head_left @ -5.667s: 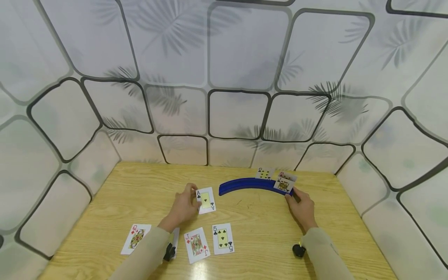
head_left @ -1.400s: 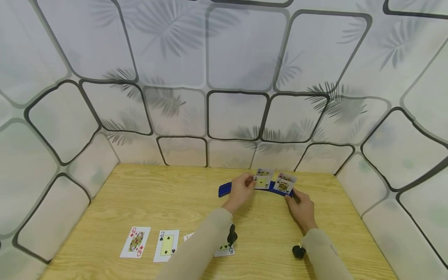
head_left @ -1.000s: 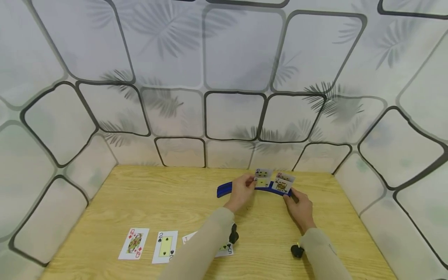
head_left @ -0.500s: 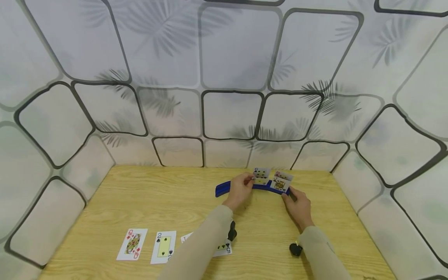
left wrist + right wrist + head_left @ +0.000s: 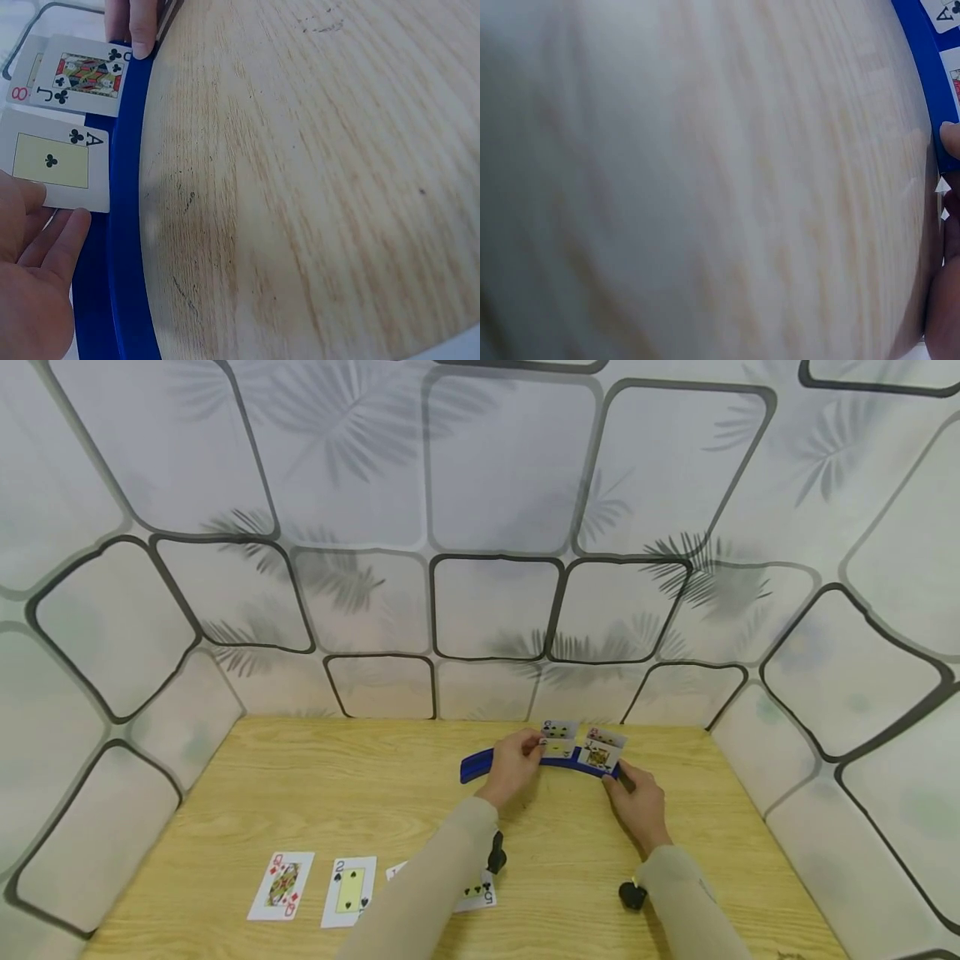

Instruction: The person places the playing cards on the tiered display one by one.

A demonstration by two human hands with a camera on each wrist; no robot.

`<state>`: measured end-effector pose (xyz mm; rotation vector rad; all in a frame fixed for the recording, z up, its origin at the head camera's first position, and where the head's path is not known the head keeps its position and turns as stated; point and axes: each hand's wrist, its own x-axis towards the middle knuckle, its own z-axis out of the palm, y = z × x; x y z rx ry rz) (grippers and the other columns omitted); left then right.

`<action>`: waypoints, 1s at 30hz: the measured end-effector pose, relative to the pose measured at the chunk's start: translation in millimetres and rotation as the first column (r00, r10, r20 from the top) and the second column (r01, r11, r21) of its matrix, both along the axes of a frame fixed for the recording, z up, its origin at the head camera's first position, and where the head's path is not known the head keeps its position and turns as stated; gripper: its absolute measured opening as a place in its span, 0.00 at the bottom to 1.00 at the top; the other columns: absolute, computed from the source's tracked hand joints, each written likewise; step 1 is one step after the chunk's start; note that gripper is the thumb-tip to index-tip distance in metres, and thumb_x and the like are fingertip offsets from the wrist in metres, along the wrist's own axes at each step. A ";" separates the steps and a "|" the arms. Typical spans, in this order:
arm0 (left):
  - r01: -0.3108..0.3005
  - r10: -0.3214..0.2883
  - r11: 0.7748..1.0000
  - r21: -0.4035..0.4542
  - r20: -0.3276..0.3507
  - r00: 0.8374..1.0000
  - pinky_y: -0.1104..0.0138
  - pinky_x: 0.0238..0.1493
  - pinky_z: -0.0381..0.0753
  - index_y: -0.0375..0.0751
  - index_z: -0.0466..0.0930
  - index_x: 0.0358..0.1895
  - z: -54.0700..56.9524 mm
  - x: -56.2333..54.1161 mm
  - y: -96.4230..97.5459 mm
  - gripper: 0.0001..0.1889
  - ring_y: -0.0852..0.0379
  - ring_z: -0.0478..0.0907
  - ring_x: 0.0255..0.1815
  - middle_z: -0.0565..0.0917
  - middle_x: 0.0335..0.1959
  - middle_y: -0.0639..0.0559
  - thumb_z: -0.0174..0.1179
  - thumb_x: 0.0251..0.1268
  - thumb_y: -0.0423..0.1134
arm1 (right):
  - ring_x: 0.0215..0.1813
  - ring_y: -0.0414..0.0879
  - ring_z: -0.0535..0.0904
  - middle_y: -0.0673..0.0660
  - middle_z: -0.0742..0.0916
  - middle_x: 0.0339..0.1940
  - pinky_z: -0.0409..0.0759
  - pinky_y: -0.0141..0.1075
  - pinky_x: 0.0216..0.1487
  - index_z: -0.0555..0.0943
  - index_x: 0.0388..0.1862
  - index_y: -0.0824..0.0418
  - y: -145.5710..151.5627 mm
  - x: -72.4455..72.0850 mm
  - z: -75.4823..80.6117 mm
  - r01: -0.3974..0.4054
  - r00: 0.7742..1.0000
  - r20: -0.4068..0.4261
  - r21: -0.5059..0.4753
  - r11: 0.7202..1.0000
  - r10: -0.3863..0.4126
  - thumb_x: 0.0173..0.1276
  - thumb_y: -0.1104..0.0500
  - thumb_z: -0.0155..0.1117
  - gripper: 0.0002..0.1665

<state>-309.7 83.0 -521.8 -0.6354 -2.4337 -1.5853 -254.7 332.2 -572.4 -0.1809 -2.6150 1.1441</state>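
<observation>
Ace of clubs stands at the curved blue rack in my head view, in front of a black-suited card. The left hand pinches the ace by its left edge. The right hand grips the rack's right end. Just beside the ace, the jack of clubs leans in front of a red eight. Nearer me, on the wooden table, lie the queen of diamonds, the two of spades and, partly under the left sleeve, a mostly hidden card and the five of clubs.

From the left wrist, I see the ace's face between the left fingers, its lower edge against the rack; I cannot tell whether it sits in the slot. Beyond it, the jack overlaps the eight, and the right fingertips touch the rack's end.

From the right wrist, I get mostly blurred wood grain; at the edge, the right thumb presses the rack, and one corner of the ace shows above.
</observation>
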 end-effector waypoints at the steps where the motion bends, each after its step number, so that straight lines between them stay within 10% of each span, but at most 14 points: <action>1: 0.000 0.000 1.000 -0.005 0.003 1.000 0.64 0.48 0.90 0.35 0.87 0.54 0.6 0.1 -0.1 0.09 0.48 0.90 0.48 0.91 0.47 0.41 0.61 0.77 0.29 | 0.76 0.70 0.70 0.75 0.77 0.73 0.65 0.62 0.80 0.72 0.76 0.70 -0.2 -0.1 0.1 0.001 1.000 -0.001 0.000 1.000 -0.001 0.78 0.54 0.65 0.34; 30: -0.016 0.027 0.993 -0.114 0.102 0.994 0.69 0.40 0.89 0.39 0.90 0.56 4.2 -6.6 -0.8 0.12 0.51 0.91 0.46 0.92 0.50 0.44 0.64 0.76 0.34 | 0.74 0.72 0.72 0.76 0.78 0.71 0.66 0.64 0.78 0.73 0.75 0.71 -3.1 0.8 1.0 0.007 1.000 -0.013 0.014 1.000 -0.007 0.78 0.55 0.66 0.33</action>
